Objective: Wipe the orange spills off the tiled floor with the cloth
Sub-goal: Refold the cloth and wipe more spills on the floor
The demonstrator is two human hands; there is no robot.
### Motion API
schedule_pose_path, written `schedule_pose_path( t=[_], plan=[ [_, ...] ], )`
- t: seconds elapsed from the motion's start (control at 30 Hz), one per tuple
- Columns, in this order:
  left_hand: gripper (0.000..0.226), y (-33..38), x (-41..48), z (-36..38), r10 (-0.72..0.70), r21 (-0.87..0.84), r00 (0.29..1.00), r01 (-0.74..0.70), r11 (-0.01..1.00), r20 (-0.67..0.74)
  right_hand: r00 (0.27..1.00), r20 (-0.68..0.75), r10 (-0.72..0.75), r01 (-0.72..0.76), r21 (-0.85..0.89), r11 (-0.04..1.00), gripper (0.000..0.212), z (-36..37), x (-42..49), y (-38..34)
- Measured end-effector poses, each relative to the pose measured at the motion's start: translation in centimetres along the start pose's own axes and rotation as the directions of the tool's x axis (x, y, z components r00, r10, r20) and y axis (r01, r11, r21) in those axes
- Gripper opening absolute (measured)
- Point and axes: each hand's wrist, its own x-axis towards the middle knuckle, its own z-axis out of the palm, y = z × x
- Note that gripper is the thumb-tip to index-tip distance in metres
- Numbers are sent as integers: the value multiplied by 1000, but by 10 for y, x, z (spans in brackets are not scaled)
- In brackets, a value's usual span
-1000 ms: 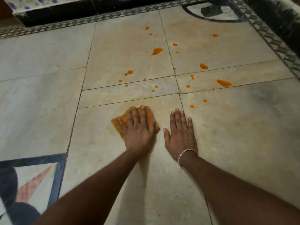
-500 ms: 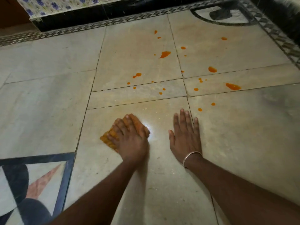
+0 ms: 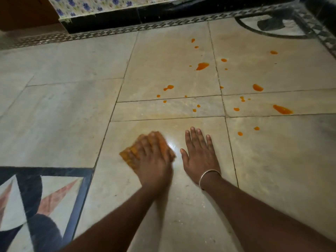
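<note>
In the head view, your left hand lies on top of the cloth and presses it against the tiled floor. The hand is blurred, but the fingers look laid flat over the cloth and not closed round it. The cloth is orange-yellow, folded or bunched into a small pad. Most of it is hidden under your hand, and only its left corner and its far edge show. It sits on the large pale tile directly in front of you, near that tile's left joint.

Your right hand rests flat on the same tile, just beside the left one, palm down with the fingers straight and a little spread. It holds nothing. A thin metal bangle is on its wrist.

The orange spills are scattered on the tiles beyond both hands, apart from the cloth: many small drops and some bigger blots, among them a long one far to the right. The tile surface between the hands shines with a bright reflection. A dark patterned inlay is at the lower left.
</note>
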Motion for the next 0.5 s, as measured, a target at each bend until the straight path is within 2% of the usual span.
schedule_pose_path(
  t=[0.1,0.17,0.23,0.37,0.43,0.5],
  plan=[
    [85,9,26,-5,211,74,976,-215,974,63,1000,4,-13,13,-18,1000,66,0,0,0],
    [97,-3,58,-16,276,99,959,-281,955,62,1000,1,-17,17,-13,1000,66,-1,0,0],
    [93,-26,80,-24,214,63,975,-217,974,55,1000,-10,-8,8,4,1000,66,-1,0,0],
    [77,-63,61,-25,-57,-74,998,59,996,18,1000,-14,-2,2,7,1000,66,0,0,-1],
    [76,-47,30,-16,-155,-64,988,153,986,-25,1000,-11,4,-4,0,1000,66,0,0,-1],
    [76,-19,10,-6,-148,-39,988,146,988,-35,1000,-5,7,-7,-6,1000,66,-1,0,-1]
  ],
)
